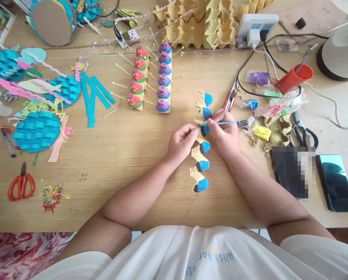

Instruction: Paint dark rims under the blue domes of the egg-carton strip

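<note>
A strip of egg carton cups point(197, 153) lies lengthwise in front of me, its cups covered in blue, several with a black patch on one side. My left hand point(182, 143) is closed in a pinch at the strip's left edge, near the middle. My right hand point(226, 134) is closed around a thin light-blue stick tool point(229, 123), beside the blue cup third from the far end. Its fingertips partly hide that cup. Just past the tool's right end is a small plastic bag with something black point(243, 124).
Two rows of painted cups, red-green point(137, 87) and purple-blue point(163, 80), stand further back. A utility knife point(231, 95), yellow clay point(261, 132), black scissors point(303, 134), an orange cup point(294, 79) and a phone point(336, 182) lie rightward. Orange-handled scissors point(21, 186) lie left.
</note>
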A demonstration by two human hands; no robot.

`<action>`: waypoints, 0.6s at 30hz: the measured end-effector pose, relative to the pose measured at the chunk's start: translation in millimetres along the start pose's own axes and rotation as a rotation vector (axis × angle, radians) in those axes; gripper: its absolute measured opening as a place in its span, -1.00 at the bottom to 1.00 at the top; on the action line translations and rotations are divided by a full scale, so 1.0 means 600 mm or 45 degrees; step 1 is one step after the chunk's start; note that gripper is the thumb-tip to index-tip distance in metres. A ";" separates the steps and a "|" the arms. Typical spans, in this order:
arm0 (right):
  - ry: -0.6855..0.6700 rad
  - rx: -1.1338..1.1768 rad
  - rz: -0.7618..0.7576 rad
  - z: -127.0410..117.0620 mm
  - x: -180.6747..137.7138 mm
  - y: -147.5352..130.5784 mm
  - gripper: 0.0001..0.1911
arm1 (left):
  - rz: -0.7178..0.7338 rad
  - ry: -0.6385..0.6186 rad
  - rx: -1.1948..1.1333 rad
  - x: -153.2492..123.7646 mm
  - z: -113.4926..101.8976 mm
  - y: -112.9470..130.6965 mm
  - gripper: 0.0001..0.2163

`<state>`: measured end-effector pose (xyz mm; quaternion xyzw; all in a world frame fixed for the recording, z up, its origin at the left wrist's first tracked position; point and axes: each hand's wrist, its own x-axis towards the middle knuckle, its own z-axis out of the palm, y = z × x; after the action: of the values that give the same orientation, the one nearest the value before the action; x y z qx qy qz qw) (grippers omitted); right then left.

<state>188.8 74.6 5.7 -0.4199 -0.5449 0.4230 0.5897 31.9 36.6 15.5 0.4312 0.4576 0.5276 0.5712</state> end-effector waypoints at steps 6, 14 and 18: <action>-0.038 -0.007 0.006 0.000 0.000 -0.005 -0.37 | 0.036 -0.013 0.023 -0.001 -0.001 0.000 -0.60; 0.012 0.071 0.005 -0.002 -0.001 0.009 -0.39 | 0.021 0.002 -0.001 0.000 -0.001 -0.003 -0.58; -0.043 0.052 -0.013 -0.001 -0.002 0.001 -0.39 | 0.028 0.009 -0.012 0.002 0.000 -0.002 -0.58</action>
<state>189.1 73.8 4.9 -0.3977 -0.5481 0.4381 0.5912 32.1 37.6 13.9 0.4316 0.4525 0.5375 0.5657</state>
